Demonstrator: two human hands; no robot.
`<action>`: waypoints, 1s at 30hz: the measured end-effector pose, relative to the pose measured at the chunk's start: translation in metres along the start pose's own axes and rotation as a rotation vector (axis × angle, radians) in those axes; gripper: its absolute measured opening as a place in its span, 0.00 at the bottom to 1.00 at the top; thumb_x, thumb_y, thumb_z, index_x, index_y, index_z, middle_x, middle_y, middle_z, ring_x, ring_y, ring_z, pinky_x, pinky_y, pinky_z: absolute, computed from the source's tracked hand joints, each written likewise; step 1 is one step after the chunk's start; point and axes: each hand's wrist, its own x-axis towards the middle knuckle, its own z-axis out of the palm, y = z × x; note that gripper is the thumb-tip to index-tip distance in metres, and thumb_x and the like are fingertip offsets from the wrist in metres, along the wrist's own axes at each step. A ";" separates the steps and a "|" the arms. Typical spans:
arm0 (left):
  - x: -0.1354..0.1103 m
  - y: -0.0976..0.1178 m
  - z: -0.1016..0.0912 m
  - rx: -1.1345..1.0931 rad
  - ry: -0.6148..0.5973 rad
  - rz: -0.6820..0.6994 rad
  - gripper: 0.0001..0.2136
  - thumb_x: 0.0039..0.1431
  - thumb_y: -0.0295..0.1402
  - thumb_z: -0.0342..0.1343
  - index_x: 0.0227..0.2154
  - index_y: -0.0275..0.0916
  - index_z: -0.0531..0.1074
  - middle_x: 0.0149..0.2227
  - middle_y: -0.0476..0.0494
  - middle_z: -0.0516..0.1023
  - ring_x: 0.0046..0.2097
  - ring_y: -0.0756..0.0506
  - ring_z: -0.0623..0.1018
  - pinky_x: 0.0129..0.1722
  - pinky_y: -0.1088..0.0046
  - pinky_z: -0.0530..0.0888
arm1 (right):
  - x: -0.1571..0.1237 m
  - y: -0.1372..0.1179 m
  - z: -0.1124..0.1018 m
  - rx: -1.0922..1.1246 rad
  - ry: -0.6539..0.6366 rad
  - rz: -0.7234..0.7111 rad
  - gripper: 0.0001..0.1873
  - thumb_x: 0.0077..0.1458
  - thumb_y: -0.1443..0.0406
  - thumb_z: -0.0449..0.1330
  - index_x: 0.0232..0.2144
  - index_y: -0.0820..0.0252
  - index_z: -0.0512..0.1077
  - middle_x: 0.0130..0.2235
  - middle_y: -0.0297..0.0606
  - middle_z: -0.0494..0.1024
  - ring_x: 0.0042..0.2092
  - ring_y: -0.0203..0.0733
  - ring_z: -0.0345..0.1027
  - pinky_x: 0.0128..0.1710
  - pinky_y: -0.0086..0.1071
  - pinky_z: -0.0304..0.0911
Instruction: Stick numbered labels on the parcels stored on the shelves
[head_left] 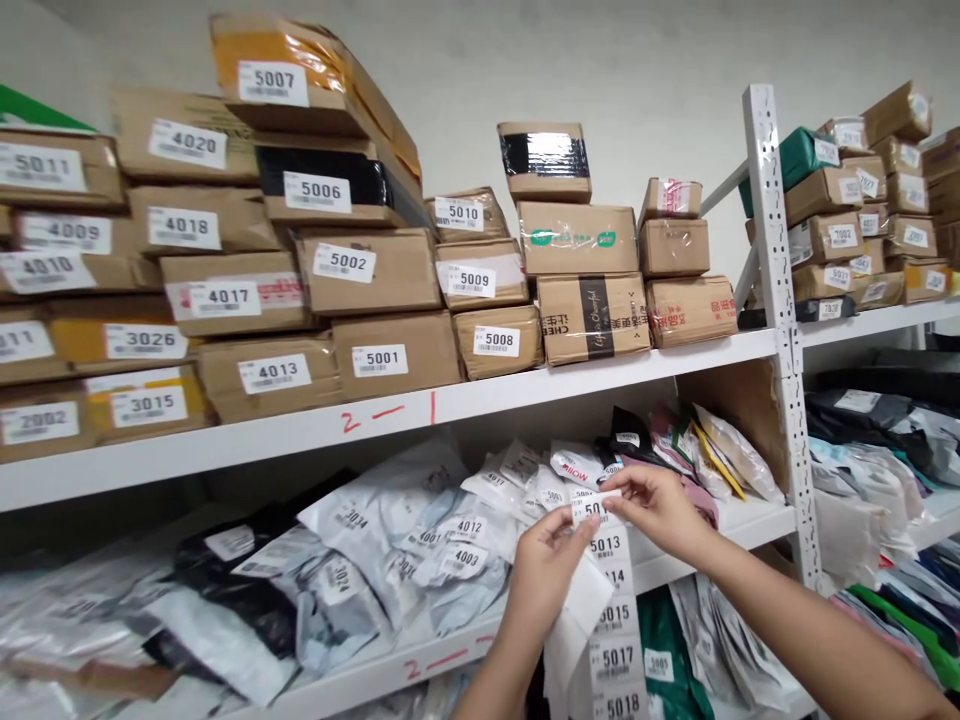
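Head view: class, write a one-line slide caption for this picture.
The left hand and right hand hold a numbered label strip before shelves stacked with boxes and bags.

Head-worn cam looks fwd at close shelving (262,447) obliquely, nr end L, far end R.

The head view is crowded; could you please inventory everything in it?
label strip: one, white, foreground
blank paper: count unclear, white, beside the strip
green bag: one, dark green, right of the strip
shelves: several, white, across the view
shelf post: one, white, right
boxes: many, mostly brown, upper shelves
teal parcel: one, teal, upper right
bags: many, mostly white, grey or black, lower shelves
number stickers: many, white, on boxes and bags
wall: one, grey, behind
left hand: one, bare, on the strip
right hand: one, bare, on the strip
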 end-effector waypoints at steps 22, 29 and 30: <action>0.041 0.048 -0.016 0.061 0.066 0.158 0.24 0.40 0.56 0.66 0.22 0.36 0.75 0.24 0.48 0.75 0.27 0.49 0.71 0.26 0.76 0.68 | 0.158 -0.082 -0.029 -0.535 0.378 -0.533 0.03 0.58 0.68 0.58 0.33 0.60 0.73 0.33 0.36 0.75 0.35 0.37 0.67 0.37 0.31 0.64; 0.039 0.045 -0.018 0.055 0.031 0.272 0.24 0.45 0.56 0.64 0.22 0.36 0.76 0.25 0.48 0.75 0.29 0.48 0.72 0.29 0.76 0.70 | 0.182 -0.079 -0.038 -0.970 0.429 -0.540 0.14 0.53 0.64 0.65 0.43 0.59 0.71 0.41 0.41 0.70 0.39 0.42 0.65 0.37 0.33 0.62; 0.040 0.045 -0.019 0.038 0.033 0.274 0.24 0.45 0.56 0.64 0.22 0.36 0.77 0.25 0.47 0.75 0.29 0.48 0.72 0.29 0.76 0.70 | 0.179 -0.079 -0.037 -0.993 0.480 -0.553 0.17 0.54 0.63 0.65 0.45 0.59 0.70 0.44 0.43 0.69 0.40 0.43 0.65 0.36 0.33 0.62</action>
